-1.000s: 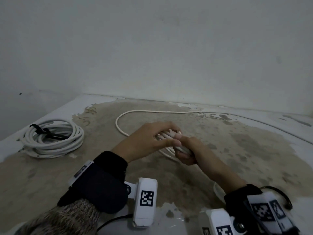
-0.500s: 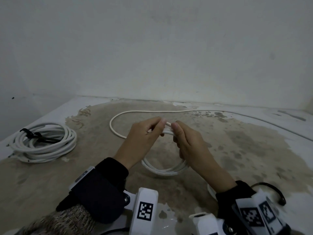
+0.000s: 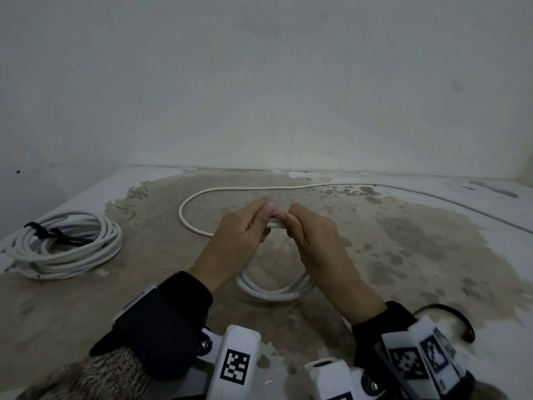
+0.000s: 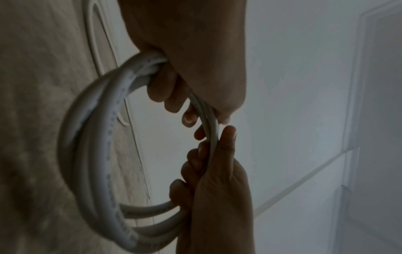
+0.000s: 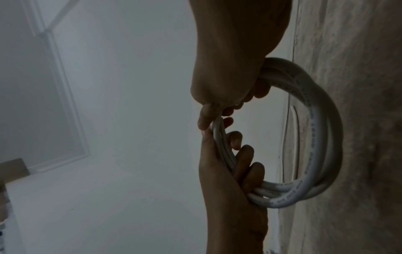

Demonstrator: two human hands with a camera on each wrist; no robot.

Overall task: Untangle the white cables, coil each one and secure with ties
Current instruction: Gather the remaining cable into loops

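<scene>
A white cable coil (image 3: 274,294) of several loops hangs upright over the stained tabletop (image 3: 403,255). My left hand (image 3: 266,216) and right hand (image 3: 290,219) grip its top side by side, thumbs nearly touching and fingers curled round the loops. In the left wrist view my left hand (image 4: 214,154) comes from below and the coil (image 4: 93,154) bulges left. The right wrist view shows my right hand (image 5: 219,151) holding the coil (image 5: 322,137). The cable's loose tail (image 3: 259,188) curves off behind my hands towards the far right.
A second white coil (image 3: 86,255), bound with a black tie (image 3: 54,236), lies at the table's left edge. A loose black tie (image 3: 450,313) lies near my right wrist. A pale wall (image 3: 259,96) rises just behind the table.
My hands overlapped around the bundle a second ago. They have since slid apart and now hold the top of the coil side by side, with the loops hanging below them.
</scene>
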